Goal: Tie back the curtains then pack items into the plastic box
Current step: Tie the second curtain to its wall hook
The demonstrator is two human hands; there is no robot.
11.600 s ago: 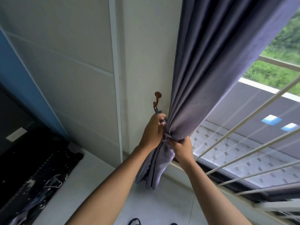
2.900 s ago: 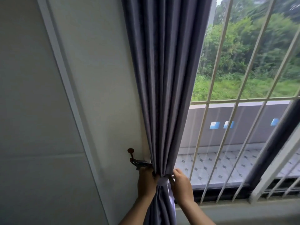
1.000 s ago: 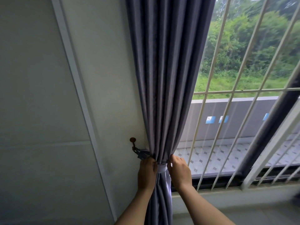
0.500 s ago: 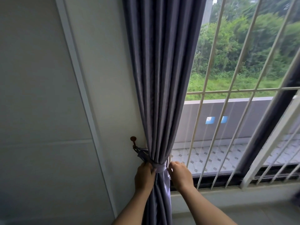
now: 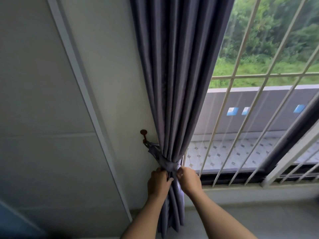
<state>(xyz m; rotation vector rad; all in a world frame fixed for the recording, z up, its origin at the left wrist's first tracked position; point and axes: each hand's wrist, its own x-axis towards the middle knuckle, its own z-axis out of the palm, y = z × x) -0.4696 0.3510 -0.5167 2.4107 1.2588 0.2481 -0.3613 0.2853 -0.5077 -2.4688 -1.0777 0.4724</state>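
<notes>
Curtain (image 5: 176,80) hangs at the window's left edge, against the wall (image 5: 110,66), gathered into one tight bunch. Tieback (image 5: 170,164) is wrapped round the waist of the bunch and runs up-left to the hook (image 5: 143,135) on the wall — it looks looped on there, though the join is too small to confirm.

Left hand (image 5: 158,184) sits just below the tieback, fingers curled into the folds, gripping the curtain. Right hand (image 5: 189,178) is on the other side, fingertips pinching the curtain edge right at the band. Both hands are holding fabric, neither is slack.

Step in hand: first half of the task, finishing stage — the band is on, this reads as dressing the pleats and snugging the wrap.

Next move, my call: tug the lower folds straight, check the band holds without hands, let go. A second dark curtain (image 5: 293,135) shows at the right beyond the bars (image 5: 229,94) — may need tying too. Plastic box is not in view, so packing means turning away from the window first.
</notes>
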